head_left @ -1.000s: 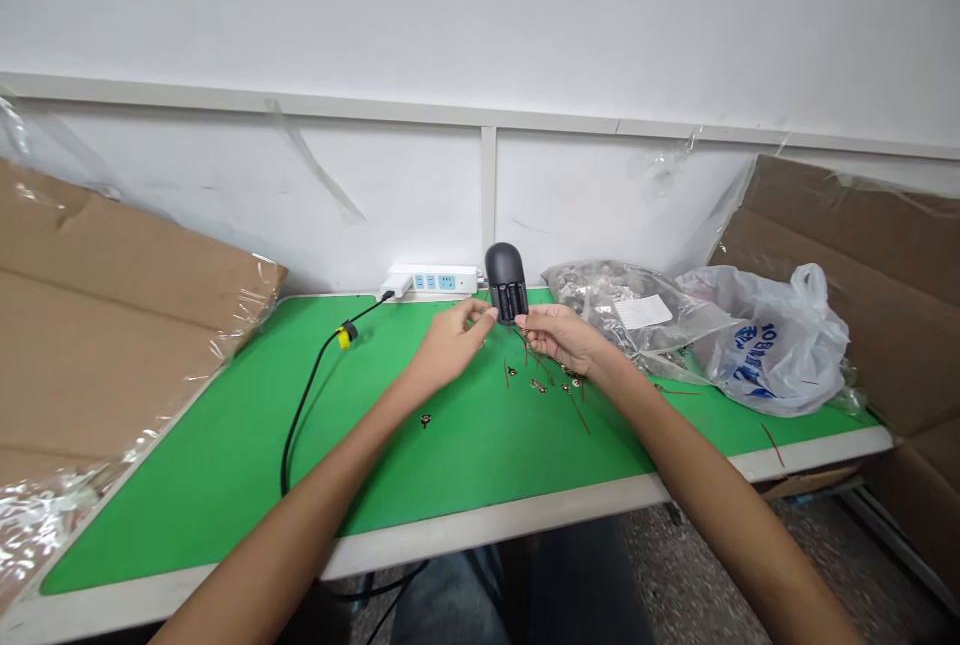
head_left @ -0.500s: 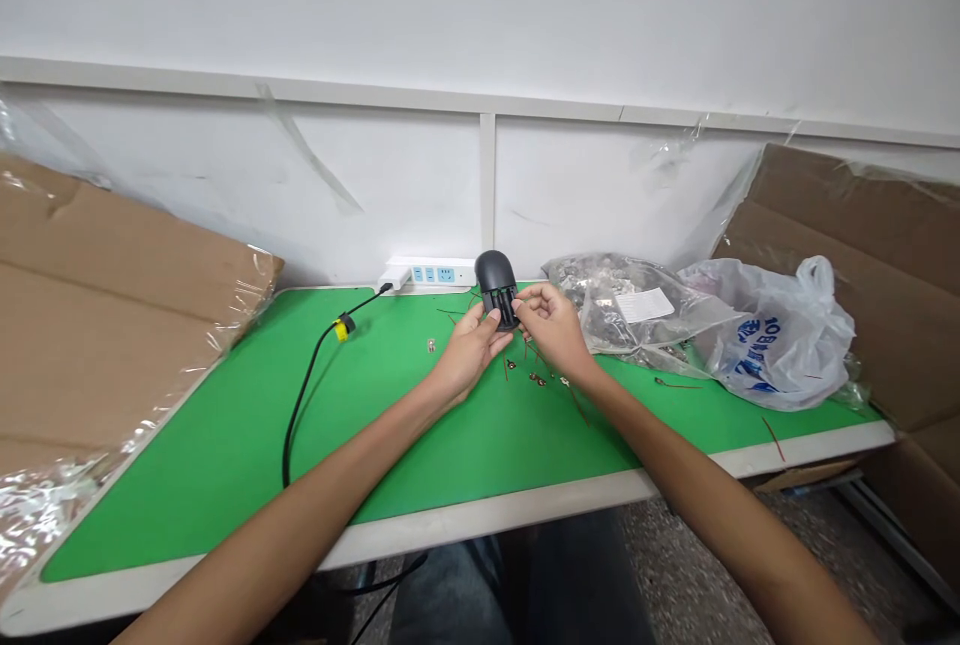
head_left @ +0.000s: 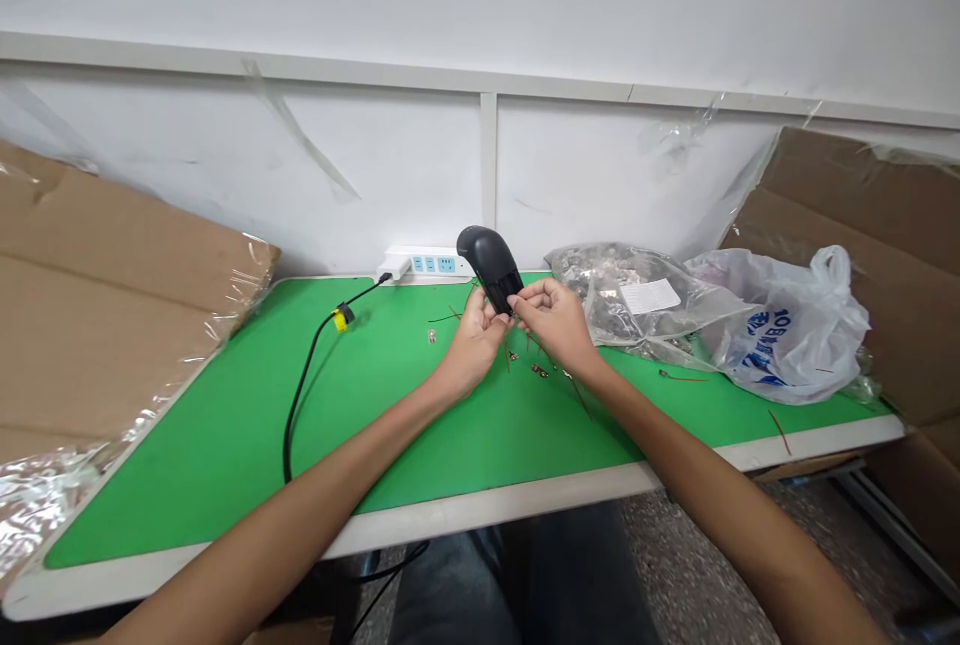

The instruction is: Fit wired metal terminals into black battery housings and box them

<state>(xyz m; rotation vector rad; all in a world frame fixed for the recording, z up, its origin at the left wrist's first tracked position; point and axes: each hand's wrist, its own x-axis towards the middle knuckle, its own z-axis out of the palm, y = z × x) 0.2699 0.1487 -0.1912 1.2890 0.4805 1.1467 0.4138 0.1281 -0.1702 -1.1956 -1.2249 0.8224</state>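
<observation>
A black, rounded plastic housing is held tilted above the table, with an open battery compartment at its lower end. My left hand is closed around the lower left of it, thumb near the bottom edge. At the compartment's lower right, the fingers of my right hand pinch together and touch the housing; whatever small piece may be between them is hidden. Below the hands lie several small metal battery contacts, some with thin red wires. Another small metal contact lies to the left.
A white power strip with a plugged-in adapter and black cable stands against the wall. To the right are a clear bag of small parts and a white plastic bag. Cardboard sheets flank the green table.
The housing has tilted, its rounded top swinging to the left and up, so its side shows more. Both hands have turned with it and keep contact. The camera view has shifted slightly.
</observation>
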